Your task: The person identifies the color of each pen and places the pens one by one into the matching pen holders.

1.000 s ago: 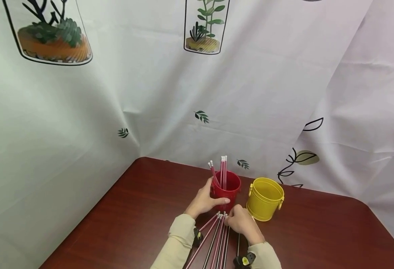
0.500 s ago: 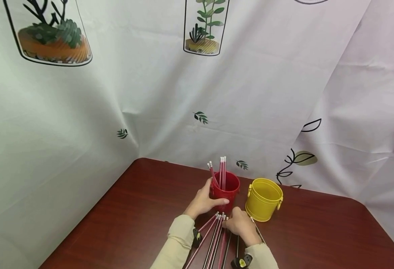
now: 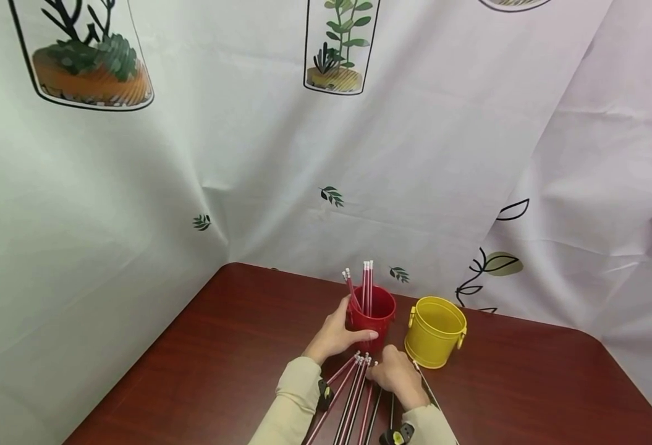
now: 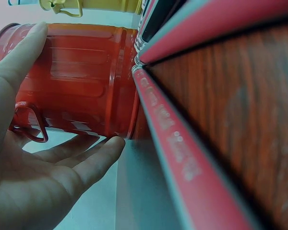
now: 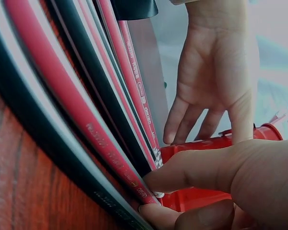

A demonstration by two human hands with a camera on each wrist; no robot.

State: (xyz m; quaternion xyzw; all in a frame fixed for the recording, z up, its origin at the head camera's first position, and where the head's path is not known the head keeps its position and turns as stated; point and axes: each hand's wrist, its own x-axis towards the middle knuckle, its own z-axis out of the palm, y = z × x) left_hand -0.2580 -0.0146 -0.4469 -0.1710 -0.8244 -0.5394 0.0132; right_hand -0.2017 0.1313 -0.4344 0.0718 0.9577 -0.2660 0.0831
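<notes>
With right fingers (image 5: 197,167), pinching a red pencil (image 5: 77,109) by its end, plain only from the right wrist; with left fingers (image 4: 98,161), clasping the red bucket (image 4: 81,74) on the surface (image 3: 209,364). From the head, not the left wrist, seeing pencils (image 3: 366,287) standing inside.

Near twelve o'clock in the right-wrist view, a red-striped pencil (image 5: 138,84) bears what looks like "deli"; print on other pencils (image 5: 95,134) is too blurred.

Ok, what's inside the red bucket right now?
Red pencils, whitish ends up: some stand nearly upright, others lean left. The near wall of the red bucket hides their lower ends and the bottom, so anything lying down there can't be seen.
</notes>
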